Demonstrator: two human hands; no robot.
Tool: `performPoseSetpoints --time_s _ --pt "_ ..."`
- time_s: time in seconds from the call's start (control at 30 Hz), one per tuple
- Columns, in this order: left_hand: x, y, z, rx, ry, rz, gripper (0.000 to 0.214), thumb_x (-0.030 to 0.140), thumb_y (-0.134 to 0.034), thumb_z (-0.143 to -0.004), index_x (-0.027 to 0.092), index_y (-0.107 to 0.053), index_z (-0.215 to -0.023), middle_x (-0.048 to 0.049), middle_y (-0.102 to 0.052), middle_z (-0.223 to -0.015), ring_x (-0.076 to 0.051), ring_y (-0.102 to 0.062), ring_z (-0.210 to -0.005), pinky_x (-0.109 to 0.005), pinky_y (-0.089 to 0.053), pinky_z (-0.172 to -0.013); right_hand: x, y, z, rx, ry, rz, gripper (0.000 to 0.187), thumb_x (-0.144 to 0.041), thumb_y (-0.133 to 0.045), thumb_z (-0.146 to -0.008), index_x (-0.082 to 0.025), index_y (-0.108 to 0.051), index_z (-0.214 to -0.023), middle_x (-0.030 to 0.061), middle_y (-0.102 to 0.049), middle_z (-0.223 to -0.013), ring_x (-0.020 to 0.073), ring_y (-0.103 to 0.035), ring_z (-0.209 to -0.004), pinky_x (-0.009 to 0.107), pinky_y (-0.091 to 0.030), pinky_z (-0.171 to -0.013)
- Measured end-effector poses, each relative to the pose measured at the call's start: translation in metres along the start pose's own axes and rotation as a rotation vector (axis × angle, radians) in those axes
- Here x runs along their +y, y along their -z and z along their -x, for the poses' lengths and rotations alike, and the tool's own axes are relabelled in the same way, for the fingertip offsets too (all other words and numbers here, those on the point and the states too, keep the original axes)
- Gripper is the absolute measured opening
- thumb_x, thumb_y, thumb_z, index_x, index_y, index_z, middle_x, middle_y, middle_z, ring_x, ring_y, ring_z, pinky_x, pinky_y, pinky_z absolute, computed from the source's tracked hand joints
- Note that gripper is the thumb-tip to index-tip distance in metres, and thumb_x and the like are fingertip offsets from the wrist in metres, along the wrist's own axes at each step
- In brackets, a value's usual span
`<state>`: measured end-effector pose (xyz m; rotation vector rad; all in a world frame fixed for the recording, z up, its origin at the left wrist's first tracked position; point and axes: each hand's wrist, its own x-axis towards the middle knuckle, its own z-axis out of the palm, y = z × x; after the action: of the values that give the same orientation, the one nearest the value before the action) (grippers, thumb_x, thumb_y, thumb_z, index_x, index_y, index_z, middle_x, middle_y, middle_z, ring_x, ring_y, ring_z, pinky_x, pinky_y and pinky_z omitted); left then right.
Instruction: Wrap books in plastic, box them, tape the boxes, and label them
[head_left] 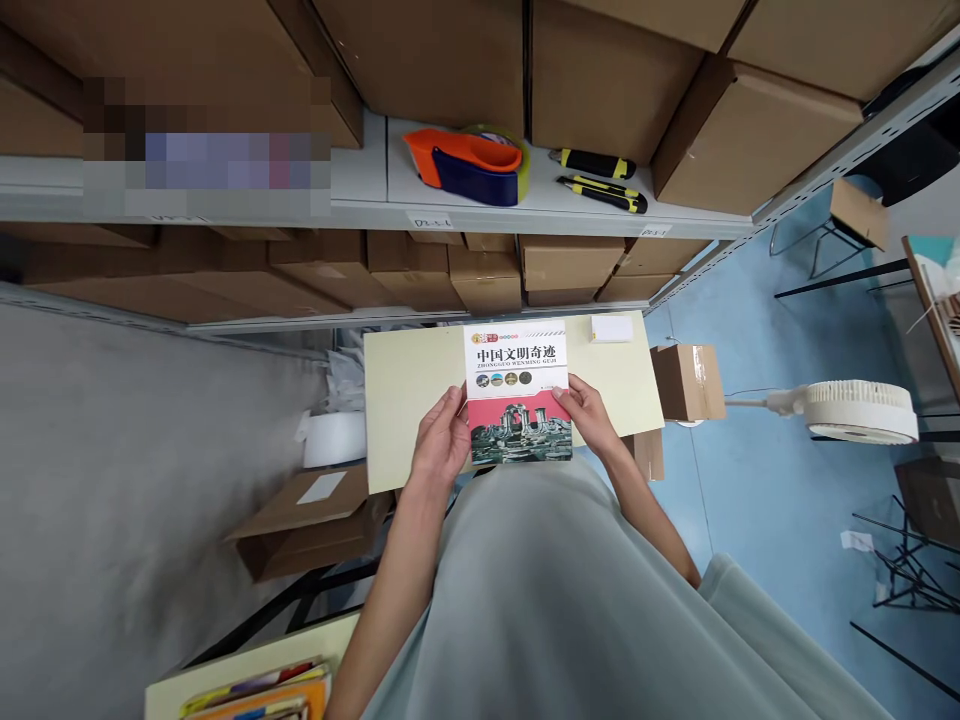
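Two hands grip one book [517,395] by its side edges, left hand [441,443] on the left edge, right hand [592,415] on the right, cover facing up; book held just above a pale surface [409,390]; a small white pad [611,328] lies beyond the right hand; farther off, on the shelf [360,185], an orange tape dispenser [469,165] beside two yellow utility knives [600,180].

I count two grips, my left grip [442,440] and my right grip [592,415], both closed on one book [517,395]. Under them is one worktop [405,390], with one white pad [611,329] just past my right grip. On the shelf [525,218] beyond the grips are one tape dispenser [469,165] and two knives, the far knife [592,163] and the near knife [604,193]. Right of my right grip are one small box [688,381] and one fan [859,411].
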<state>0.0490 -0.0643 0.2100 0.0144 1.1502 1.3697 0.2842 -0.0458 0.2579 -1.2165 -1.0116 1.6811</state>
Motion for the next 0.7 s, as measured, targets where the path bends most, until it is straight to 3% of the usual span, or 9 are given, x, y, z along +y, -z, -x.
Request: performPoseSetpoints --time_s 0.13,0.4,0.7 --pt "-0.001 -0.005 0.001 -0.002 -0.008 -0.01 0.027 0.04 -0.09 -0.086 0.018 -0.076 -0.094 -0.0113 -0.083 -0.117 -0.024 -0.078 -0.113 -0.036 -0.064 -0.103 -0.003 0.002 0.001 0.014 -0.002 0.024 0.059 -0.067 -0.078 -0.088 -0.027 -0.074 -0.13 0.0048 -0.078 -0.129 0.03 -0.07 -0.126 0.046 -0.054 -0.116" --pt "0.003 -0.006 -0.001 -0.029 -0.027 -0.039 0.028 0.032 -0.094 -0.078 0.018 -0.08 -0.098 -0.0099 -0.083 -0.116 -0.023 -0.077 -0.112 -0.034 -0.061 -0.102 -0.007 0.001 -0.001 0.022 0.009 0.023 0.059 -0.066 -0.078 -0.088 -0.026 -0.074 -0.131 0.0045 -0.078 -0.13 0.0301 -0.07 -0.125 0.047 -0.052 -0.118" --pt "0.006 -0.005 -0.011 -0.015 -0.023 -0.017 0.024 0.024 -0.092 -0.067 0.018 -0.077 -0.084 -0.0033 -0.08 -0.099 -0.016 -0.073 -0.1 -0.027 -0.059 -0.095 -0.008 -0.003 -0.004 0.012 0.008 0.037 0.054 -0.063 -0.077 -0.09 -0.026 -0.075 -0.128 0.005 -0.079 -0.127 0.0298 -0.072 -0.121 0.046 -0.056 -0.113"
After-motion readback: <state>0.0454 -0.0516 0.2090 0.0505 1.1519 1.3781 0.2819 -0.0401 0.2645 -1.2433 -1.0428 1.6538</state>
